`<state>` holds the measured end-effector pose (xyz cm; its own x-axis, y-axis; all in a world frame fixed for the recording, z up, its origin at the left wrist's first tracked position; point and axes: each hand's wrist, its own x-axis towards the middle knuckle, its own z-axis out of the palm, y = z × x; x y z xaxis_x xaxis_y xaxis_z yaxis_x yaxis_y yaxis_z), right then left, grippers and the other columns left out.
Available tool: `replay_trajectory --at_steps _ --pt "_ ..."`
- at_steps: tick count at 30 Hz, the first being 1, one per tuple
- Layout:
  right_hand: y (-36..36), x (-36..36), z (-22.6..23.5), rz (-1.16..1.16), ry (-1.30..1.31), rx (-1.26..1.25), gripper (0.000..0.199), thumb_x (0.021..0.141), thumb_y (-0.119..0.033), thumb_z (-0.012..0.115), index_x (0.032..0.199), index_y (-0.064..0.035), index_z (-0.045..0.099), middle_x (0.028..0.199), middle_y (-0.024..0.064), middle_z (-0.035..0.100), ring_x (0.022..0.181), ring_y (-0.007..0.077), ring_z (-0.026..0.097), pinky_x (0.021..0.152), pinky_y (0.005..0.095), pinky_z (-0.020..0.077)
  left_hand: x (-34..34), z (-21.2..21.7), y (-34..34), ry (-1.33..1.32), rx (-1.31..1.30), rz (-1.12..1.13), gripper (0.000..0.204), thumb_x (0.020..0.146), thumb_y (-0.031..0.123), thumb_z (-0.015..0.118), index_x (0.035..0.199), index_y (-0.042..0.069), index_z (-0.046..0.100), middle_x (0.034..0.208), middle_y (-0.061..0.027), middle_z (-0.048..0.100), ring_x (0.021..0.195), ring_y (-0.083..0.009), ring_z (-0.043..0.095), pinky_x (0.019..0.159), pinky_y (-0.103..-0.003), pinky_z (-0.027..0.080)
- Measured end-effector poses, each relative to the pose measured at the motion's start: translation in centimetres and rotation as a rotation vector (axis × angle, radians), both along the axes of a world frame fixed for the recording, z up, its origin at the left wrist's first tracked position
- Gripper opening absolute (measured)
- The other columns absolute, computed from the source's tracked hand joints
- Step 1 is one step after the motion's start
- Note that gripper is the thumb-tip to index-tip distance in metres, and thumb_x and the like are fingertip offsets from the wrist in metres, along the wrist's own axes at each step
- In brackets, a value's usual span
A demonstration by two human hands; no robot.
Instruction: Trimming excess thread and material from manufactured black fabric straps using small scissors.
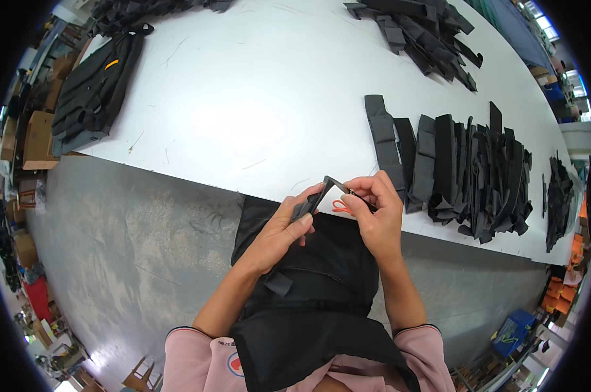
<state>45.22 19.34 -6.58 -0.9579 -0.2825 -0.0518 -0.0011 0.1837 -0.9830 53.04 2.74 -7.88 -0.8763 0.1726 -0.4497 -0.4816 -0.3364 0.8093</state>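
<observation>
My left hand (289,228) is closed on a black fabric strip (315,200), gripping it between thumb and fingers just over the table's near edge. The strip folds up to a peak and runs across to my right hand (379,212), whose thumb and fingers pinch its other end. A small orange-red loop (340,207) shows between the hands, close to my right thumb; I cannot make out what it belongs to. One tail of dark fabric (279,283) hangs below my left hand in front of a black apron (315,258).
Right of my hands, a row of black fabric strips (481,176) lies on the white table (237,85). Another pile of strips (426,39) sits at the far right. A black backpack (99,91) rests at the left edge, beside cardboard boxes (39,140).
</observation>
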Motion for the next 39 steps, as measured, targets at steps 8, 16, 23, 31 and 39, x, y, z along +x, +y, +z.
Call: replay_trajectory --at_steps 8,16,23,31,39 --pt "0.7 0.2 -0.6 -0.036 -0.222 -0.191 0.018 0.079 0.003 0.063 0.097 0.0021 0.058 0.083 0.0027 0.047 0.076 0.0097 0.058 0.074 0.0234 0.0527 -0.1 -0.2 0.1 0.393 -0.73 0.017 0.043 0.086 0.024 0.059 0.128 0.02 0.053 0.103 -0.0089 0.046 0.087 -0.0198 0.05 0.075 -0.03 0.044" --pt "0.3 -1.3 -1.2 -0.028 -0.621 -0.432 0.011 0.081 -0.007 0.065 0.088 -0.0029 0.057 0.068 -0.0022 0.053 0.059 0.0052 0.052 0.054 0.0173 0.0422 -0.1 1.5 1.3 0.585 -0.927 -0.023 0.088 0.07 0.003 0.073 0.143 0.015 0.026 0.126 -0.0168 0.043 0.111 -0.0315 0.05 0.091 -0.037 0.043" --pt "-1.6 -1.5 -2.7 -0.015 -0.626 -0.344 0.015 0.083 -0.013 0.065 0.089 -0.0004 0.059 0.071 0.0001 0.059 0.06 0.0063 0.052 0.052 0.0199 0.0413 0.5 -1.6 -0.3 -0.08 0.665 0.011 0.084 0.085 0.023 0.063 0.146 0.006 0.009 0.13 -0.0228 0.044 0.114 -0.0314 0.053 0.095 -0.04 0.043" --pt "0.7 2.6 -3.5 -0.19 0.184 0.093 0.029 0.079 -0.004 0.066 0.106 -0.0016 0.055 0.083 0.0067 0.056 0.066 0.0129 0.055 0.061 0.0242 0.0464 0.4 -1.4 0.9 -0.097 0.453 0.062 0.056 0.09 0.041 0.055 0.125 0.001 0.036 0.111 -0.0209 0.057 0.088 -0.028 0.064 0.075 -0.035 0.054" --pt "2.0 4.2 -2.4 -0.087 0.369 0.315 0.021 0.072 -0.003 0.07 0.092 -0.0043 0.063 0.079 0.0083 0.058 0.064 0.0211 0.056 0.057 0.0293 0.0451 -0.1 -0.6 1.2 -0.241 0.265 0.162 0.031 0.096 0.021 0.047 0.116 -0.002 0.045 0.099 -0.0161 0.062 0.082 -0.0237 0.066 0.074 -0.032 0.055"
